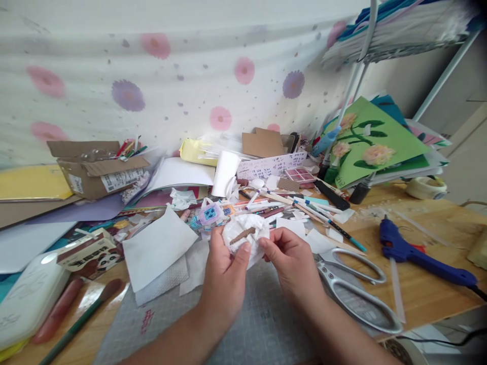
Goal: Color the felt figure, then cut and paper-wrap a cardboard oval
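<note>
Both hands are at a rounded bundle of crumpled white tissue (262, 225) with a strip of brown cardboard (242, 236) showing in its middle. My left hand (224, 266) grips it from the left, the thumb pressed on the lower front. At the right edge, my right hand (287, 256) pinches the tissue between thumb and fingers. Beneath the hands lies a grey cutting mat (262, 309). White paper sheets (162, 243) rest to the left, and large silver-handled scissors (357, 289) lie beside my right hand.
A blue glue gun (418, 253) lies at the right. Pencils and pens (304, 208) clutter the area behind the hands, near a white paper roll (225, 173). An opened cardboard box (99, 172) stands back left; a green-handled brush (81, 322) lies front left.
</note>
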{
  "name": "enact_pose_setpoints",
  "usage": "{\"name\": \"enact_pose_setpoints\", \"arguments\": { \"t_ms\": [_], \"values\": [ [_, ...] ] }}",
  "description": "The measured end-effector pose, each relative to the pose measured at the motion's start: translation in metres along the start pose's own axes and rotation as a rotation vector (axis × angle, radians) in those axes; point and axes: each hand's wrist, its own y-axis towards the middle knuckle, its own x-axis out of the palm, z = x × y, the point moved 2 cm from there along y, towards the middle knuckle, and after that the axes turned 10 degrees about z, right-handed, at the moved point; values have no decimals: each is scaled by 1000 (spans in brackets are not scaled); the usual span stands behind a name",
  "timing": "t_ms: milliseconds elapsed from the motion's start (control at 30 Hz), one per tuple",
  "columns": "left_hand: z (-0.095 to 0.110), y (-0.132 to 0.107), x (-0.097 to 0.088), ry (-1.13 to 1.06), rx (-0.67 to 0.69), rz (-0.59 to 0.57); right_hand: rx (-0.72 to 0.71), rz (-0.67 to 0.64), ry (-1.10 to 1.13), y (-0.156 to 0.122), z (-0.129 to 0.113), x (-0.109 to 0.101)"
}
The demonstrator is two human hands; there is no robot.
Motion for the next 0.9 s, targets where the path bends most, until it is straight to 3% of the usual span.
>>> {"name": "enact_pose_setpoints", "arguments": {
  "t_ms": [200,433,700,900],
  "values": [
    [3,6,2,-199,-138,-52,50,-28,99,3,2,2],
    [5,17,-4,-179,-282,-1,192,-182,316,-2,-4,0],
    [8,22,-8,-73,-318,-99,175,-144,358,1,-5,-4],
    [10,24,-8,-243,-360,-53,166,-10,408,5,-4,-5]
  ]
}}
